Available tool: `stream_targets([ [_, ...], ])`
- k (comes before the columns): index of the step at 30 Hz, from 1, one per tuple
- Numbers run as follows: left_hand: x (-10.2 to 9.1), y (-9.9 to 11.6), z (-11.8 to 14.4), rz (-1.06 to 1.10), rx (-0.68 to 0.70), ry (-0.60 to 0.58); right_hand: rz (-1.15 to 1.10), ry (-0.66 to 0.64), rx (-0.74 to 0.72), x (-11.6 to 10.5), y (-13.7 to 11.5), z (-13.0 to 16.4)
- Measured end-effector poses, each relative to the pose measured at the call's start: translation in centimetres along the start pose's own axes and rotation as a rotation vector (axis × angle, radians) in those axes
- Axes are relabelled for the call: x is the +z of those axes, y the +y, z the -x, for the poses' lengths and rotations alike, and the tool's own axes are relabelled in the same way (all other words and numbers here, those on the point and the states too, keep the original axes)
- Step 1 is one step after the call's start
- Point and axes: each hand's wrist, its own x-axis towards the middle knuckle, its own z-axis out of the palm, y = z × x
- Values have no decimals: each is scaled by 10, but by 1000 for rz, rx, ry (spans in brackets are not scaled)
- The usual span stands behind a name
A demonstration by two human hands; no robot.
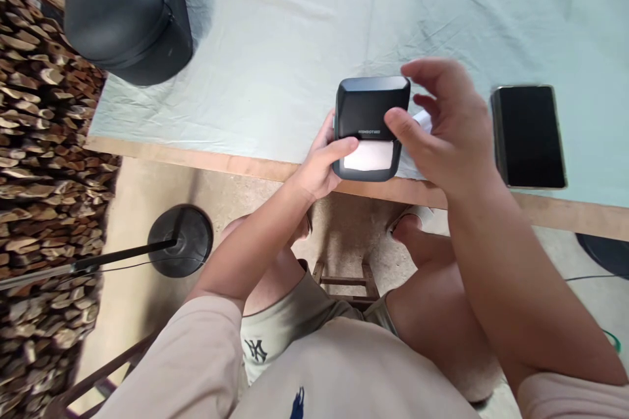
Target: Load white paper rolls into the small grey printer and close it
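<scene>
Left of and beyond my left hand (322,167) sits a black, rounded, zippered case (128,13). That hand is closed on a small, black, boxy device (371,103) with a white panel (368,156), between my hands. My right hand (455,127), half open, curves at its right edge; whether it grips the small white piece (423,120) there, I cannot tell. Just right of it lies a black-screened rectangular tablet (529,137).

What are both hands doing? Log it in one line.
left hand: holding black device | right hand: thumb at device's right edge, contact unclear | tablet: right of both hands
</scene>
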Motion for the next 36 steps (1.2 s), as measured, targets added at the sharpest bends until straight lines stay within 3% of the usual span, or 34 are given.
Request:
stream_targets([
  [3,2,0,2,3,14,36,-33,-176,80,1,-2,2],
  [5,3,0,3,3,11,56,-39,-214,113,1,-5,2],
  [12,11,4,3,27,2,93,21,-189,122,-3,-12,1],
  [17,12,3,-6,137,-140,153,100,-88,-7,-17,-12,-4],
  [23,3,-1,-8,108,-161,189,146,-257,-85,-27,0,-5],
  [27,5,0,-5,85,-148,255,113,-281,-127,-30,-1,-5],
  [30,9,1,-5,109,-126,188,135,-175,-100,-27,-7,-5],
  [34,10,0,-5,120,-103,17,-19,200,-108,-12,-23,-7],
  [36,8,-1,-4,97,-80,-15,-146,275,-96,-6,-32,-7],
])
